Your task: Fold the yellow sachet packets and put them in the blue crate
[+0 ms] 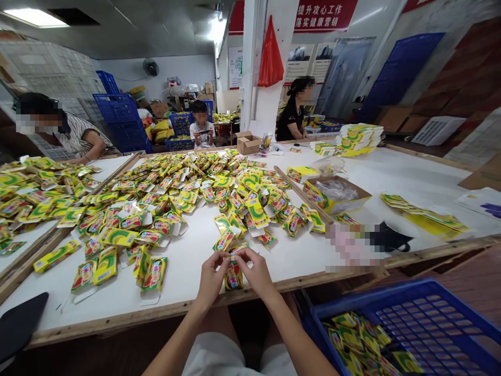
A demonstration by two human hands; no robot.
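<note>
Both my hands meet at the near edge of the white table, over one small yellow, green and red printed box (pixel 234 277). My left hand (pixel 213 269) pinches its upper end from the left with thumb and fingertips. From the right, my right hand (pixel 253 267) pinches the same end, fingertips almost touching the left ones. The box's lower part shows below my thumbs; its upper end is hidden by my fingers. Just beyond them spreads a large heap of similar boxes (pixel 188 193), several with white flaps standing open.
At lower right, a blue plastic crate (pixel 426 313) contains several boxes. An open carton (pixel 340 193) holds clear plastic, with flat printed sheets (pixel 426 214) farther right. A black phone-like slab (pixel 23 324) lies at left. Wooden strips (pixel 303 193) divide the table. Three other people sit beyond it.
</note>
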